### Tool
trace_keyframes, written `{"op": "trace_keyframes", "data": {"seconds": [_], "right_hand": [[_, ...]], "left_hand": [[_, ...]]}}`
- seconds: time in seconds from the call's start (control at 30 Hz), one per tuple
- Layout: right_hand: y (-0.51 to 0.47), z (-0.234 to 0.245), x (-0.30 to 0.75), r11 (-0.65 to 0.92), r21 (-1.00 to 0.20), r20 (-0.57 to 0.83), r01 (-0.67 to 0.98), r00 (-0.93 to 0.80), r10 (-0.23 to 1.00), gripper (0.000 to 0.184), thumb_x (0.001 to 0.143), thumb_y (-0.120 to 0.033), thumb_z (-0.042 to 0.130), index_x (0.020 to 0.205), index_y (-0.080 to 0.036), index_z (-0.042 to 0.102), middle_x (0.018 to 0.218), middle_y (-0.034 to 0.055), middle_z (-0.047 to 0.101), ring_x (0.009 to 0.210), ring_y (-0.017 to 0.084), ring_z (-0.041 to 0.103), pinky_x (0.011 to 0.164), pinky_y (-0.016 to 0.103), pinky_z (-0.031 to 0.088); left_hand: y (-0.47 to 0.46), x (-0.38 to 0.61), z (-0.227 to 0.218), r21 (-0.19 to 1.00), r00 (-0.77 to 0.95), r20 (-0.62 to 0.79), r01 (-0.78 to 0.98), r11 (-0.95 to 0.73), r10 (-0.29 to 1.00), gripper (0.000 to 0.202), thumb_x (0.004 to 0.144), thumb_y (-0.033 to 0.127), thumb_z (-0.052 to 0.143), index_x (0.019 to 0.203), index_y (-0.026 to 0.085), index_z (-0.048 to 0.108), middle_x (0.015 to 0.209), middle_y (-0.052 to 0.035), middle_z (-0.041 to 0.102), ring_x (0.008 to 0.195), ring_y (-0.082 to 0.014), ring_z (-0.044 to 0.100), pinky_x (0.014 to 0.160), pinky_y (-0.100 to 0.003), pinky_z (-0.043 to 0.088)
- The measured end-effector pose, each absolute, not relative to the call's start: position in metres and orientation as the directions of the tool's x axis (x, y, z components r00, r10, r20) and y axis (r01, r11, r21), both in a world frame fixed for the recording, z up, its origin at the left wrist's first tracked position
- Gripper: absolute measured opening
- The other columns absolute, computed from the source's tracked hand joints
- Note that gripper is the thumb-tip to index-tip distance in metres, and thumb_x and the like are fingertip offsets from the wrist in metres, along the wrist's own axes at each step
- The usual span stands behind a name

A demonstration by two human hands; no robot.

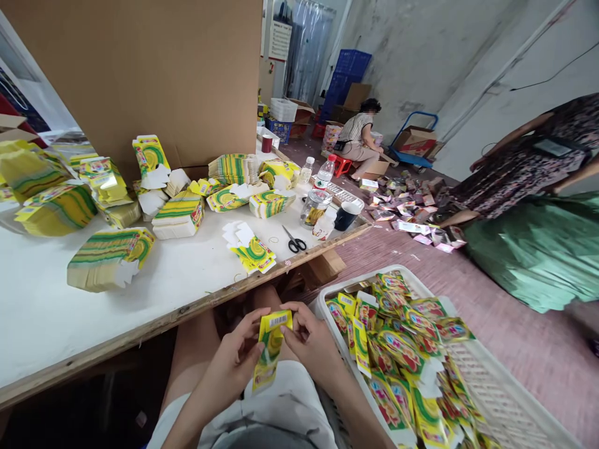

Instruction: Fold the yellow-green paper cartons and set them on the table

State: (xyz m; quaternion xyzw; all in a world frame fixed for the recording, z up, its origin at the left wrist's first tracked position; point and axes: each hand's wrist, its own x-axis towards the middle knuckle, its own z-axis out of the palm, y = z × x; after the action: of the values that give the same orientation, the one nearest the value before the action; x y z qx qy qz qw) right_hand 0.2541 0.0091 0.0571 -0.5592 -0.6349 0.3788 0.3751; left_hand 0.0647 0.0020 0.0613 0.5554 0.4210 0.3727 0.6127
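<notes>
I see my left hand (234, 362) and right hand (311, 343) both pinching a flat yellow carton (270, 349) over my lap, below the edge of the white surface (56, 312). A white basket (496, 386) of finished cartons sits just right; scissors (294, 241) lie on the surface.

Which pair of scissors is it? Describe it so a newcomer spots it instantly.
Start at the long white table piled with green-and-yellow carton stacks. Follow its wooden front edge toward the far right end, just before the glass jar and dark cup. The scissors lie flat there, black-handled with bare metal blades, the only tool among printed cartons.
</notes>
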Motion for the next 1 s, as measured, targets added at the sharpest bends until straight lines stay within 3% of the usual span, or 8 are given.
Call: {"op": "trace_keyframes", "data": {"seconds": [0.2,0.53,0.77,1.0], "right_hand": [[0.008,0.054,0.249,0.067,-0.899,0.026,0.433,-0.099,0.995,0.031,0.078,-0.018,0.06,0.107,-0.021,0.052,0.058,-0.0112,0.035,0.049,0.009,0.037,0.048,0.019,0.031],[0.007,0.04,0.238,0.048,-0.83,0.084,0.556,0.039,0.996,0.031,0.078,-0.018,0.058,0.109,-0.02,0.054,0.056,-0.0109,0.035,0.049,0.011,0.041,0.05,0.021,0.031],[0.009,0.044,0.241,0.066,-0.881,0.039,0.469,-0.066,0.997,0.034,0.076,-0.018,0.06,0.109,-0.022,0.052,0.057,-0.0112,0.035,0.049,0.011,0.04,0.049,0.02,0.031],[0.011,0.05,0.244,0.035,-0.89,0.015,0.456,-0.048,0.999,0.033,0.077,-0.016,0.06,0.108,-0.022,0.052,0.059,-0.0099,0.044,0.051,0.011,0.045,0.051,0.021,0.033]], "left_hand": [[0.003,0.067,0.057,0.985,0.382,-0.126,-0.063,0.161,0.915,0.047,0.086,0.026,0.061,0.132,0.023,0.051,0.117,-0.0114,0.071,0.105,-0.0257,0.067,0.087,-0.033,0.054],[0.009,0.074,0.056,0.991,0.304,-0.102,-0.054,0.124,0.947,0.047,0.08,0.022,0.066,0.126,0.022,0.057,0.112,-0.0103,0.073,0.102,-0.025,0.068,0.087,-0.033,0.053],[0.01,0.073,0.053,0.969,0.323,-0.14,-0.149,0.196,0.936,0.047,0.079,0.026,0.069,0.125,0.021,0.058,0.104,-0.0103,0.076,0.095,-0.0252,0.07,0.08,-0.032,0.054],[0.011,0.074,0.054,0.966,0.326,-0.125,-0.176,0.19,0.937,0.046,0.08,0.023,0.067,0.124,0.02,0.055,0.105,-0.0104,0.076,0.099,-0.0243,0.069,0.085,-0.033,0.053]]}}
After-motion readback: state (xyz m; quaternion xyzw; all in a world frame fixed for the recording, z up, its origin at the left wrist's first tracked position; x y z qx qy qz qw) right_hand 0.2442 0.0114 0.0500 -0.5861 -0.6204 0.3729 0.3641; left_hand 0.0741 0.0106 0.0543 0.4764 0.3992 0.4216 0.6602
